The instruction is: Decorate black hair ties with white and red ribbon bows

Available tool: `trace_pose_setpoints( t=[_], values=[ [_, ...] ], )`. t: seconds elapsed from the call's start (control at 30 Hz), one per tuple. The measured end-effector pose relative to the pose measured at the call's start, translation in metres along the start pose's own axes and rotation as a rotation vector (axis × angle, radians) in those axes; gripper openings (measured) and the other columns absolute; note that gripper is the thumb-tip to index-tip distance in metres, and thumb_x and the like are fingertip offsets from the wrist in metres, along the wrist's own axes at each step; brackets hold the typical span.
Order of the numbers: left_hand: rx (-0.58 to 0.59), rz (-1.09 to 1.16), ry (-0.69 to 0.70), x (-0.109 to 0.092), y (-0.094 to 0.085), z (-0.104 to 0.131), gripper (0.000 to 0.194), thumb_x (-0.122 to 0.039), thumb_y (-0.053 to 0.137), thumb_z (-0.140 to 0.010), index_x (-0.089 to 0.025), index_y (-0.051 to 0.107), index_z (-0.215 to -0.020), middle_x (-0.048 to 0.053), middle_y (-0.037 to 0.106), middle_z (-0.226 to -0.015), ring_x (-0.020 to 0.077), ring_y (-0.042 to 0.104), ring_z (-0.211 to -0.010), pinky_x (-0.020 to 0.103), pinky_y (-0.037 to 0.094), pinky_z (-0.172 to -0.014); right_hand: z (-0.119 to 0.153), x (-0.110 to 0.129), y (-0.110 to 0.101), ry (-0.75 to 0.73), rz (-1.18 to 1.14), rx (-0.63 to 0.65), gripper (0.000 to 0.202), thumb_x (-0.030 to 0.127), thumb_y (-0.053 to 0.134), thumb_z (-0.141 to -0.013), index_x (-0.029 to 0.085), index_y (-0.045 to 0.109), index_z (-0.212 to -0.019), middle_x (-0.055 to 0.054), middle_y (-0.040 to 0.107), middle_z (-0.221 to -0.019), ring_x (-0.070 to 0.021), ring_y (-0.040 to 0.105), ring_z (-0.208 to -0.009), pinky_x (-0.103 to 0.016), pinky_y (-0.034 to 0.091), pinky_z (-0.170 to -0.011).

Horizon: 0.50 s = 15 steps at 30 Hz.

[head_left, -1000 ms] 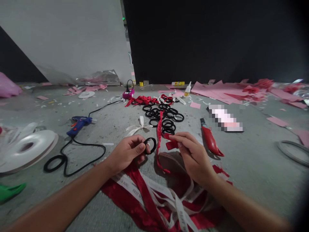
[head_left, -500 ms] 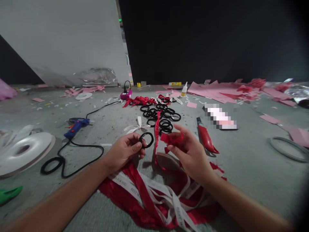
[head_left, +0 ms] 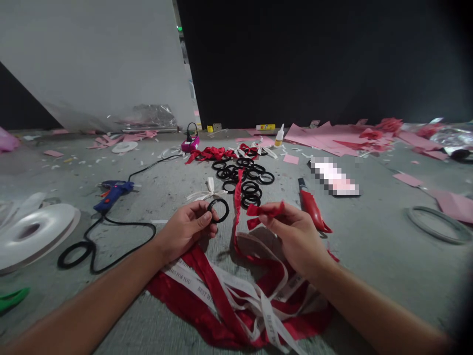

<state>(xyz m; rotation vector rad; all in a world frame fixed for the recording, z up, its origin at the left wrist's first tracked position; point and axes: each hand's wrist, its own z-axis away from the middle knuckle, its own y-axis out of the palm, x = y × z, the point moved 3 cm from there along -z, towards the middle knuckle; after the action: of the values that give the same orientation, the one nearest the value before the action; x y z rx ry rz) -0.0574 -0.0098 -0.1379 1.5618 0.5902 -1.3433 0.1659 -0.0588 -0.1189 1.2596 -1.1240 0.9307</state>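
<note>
Between thumb and fingers, my left hand (head_left: pixel 192 224) pinches a black hair tie (head_left: pixel 226 211), its ring facing me. My right hand (head_left: pixel 295 229) is closed on a short red ribbon (head_left: pixel 254 211), whose free ends point left toward the ring but stay apart from it. Below both hands lies a heap of long red ribbon (head_left: pixel 199 320) and white printed ribbon (head_left: pixel 271 320). A narrow strand of red ribbon (head_left: pixel 238 202) runs away from me between the hands. Beyond it sits a pile of black hair ties (head_left: pixel 254 172).
Left are a blue glue gun (head_left: pixel 113 195) with a black cord, and a white ribbon spool (head_left: pixel 55 227). Right lie a red-handled tool (head_left: pixel 313 209), a blurred-out phone (head_left: pixel 334 177) and a grey ring (head_left: pixel 438 224). Farther back are red bows (head_left: pixel 210 154), a glue bottle (head_left: pixel 280 135) and pink paper (head_left: pixel 321 140).
My right hand has turned and its fingers have drawn together on the short red ribbon. The left hand keeps hold of the hair tie. The whole view has shifted slightly.
</note>
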Motion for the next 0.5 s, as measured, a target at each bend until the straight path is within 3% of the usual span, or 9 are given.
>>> trace_pose_setpoints(
  t=[0.13,0.3,0.4,0.5],
  values=[
    [-0.009,-0.007,-0.009,0.0,0.0,0.0,0.019,-0.028,0.075,-0.079,-0.014,0.063,-0.086,0.002,0.062,-0.085,0.0095,0.062,-0.065,0.021,0.054,-0.062,0.0,-0.003,0.001,0.097,-0.26,-0.059,0.029,0.022,0.083,-0.067,0.023,0.067,-0.092,0.003,0.066,-0.081,-0.0088,0.062,-0.07,-0.023,0.051,-0.069],
    [-0.021,0.003,-0.035,0.0,0.002,-0.001,0.02,-0.027,0.076,-0.077,-0.014,0.063,-0.085,0.002,0.062,-0.084,0.0101,0.062,-0.065,0.021,0.054,-0.06,0.002,-0.01,0.005,0.225,-0.352,0.006,0.039,0.018,0.084,-0.064,0.022,0.065,-0.098,0.001,0.066,-0.082,-0.013,0.065,-0.072,-0.03,0.054,-0.07],
    [-0.022,0.008,-0.034,-0.001,0.002,-0.001,0.022,-0.028,0.077,-0.076,-0.014,0.062,-0.085,0.002,0.062,-0.083,0.0107,0.062,-0.064,0.022,0.053,-0.059,0.005,-0.006,0.006,0.221,-0.333,0.093,0.027,0.018,0.083,-0.068,0.02,0.067,-0.09,0.001,0.067,-0.08,-0.0107,0.064,-0.07,-0.026,0.054,-0.069],
    [-0.029,0.018,-0.026,0.0,0.002,-0.001,0.021,-0.028,0.076,-0.078,-0.015,0.062,-0.086,0.002,0.062,-0.083,0.0102,0.062,-0.063,0.022,0.052,-0.058,0.015,0.001,0.011,0.23,-0.335,0.314,0.018,0.016,0.082,-0.069,0.02,0.069,-0.081,0.003,0.067,-0.078,-0.0069,0.062,-0.066,-0.019,0.05,-0.063]
  ],
)
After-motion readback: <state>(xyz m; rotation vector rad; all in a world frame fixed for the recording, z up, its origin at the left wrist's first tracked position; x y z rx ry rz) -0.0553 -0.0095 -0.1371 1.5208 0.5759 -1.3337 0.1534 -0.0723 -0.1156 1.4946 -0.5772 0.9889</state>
